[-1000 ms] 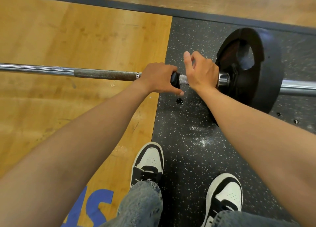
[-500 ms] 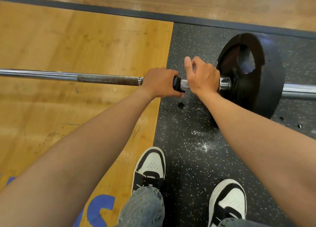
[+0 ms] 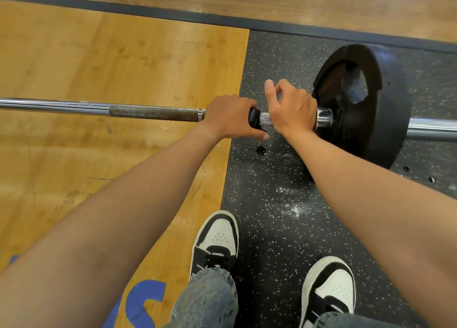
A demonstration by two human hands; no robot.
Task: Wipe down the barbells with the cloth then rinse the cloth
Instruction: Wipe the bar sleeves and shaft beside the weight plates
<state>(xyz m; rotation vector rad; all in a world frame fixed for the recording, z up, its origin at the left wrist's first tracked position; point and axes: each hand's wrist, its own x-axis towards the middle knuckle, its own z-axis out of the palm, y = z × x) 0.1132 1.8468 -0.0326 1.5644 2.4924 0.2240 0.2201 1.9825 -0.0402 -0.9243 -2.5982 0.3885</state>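
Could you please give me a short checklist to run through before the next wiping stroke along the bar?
1. Left hand wrapped round the black cloth on the steel barbell shaft: ok.
2. Right hand steadying the bar beside the collar: ok, thumb raised.
3. Black round weight plate resting on the speckled black rubber mat: ok.
4. Rough knurled section left of the cloth free of obstacles: ok.
5. Black-and-white shoes clear of the plate: ok.
6. Cloth damp or clean enough: cannot tell.
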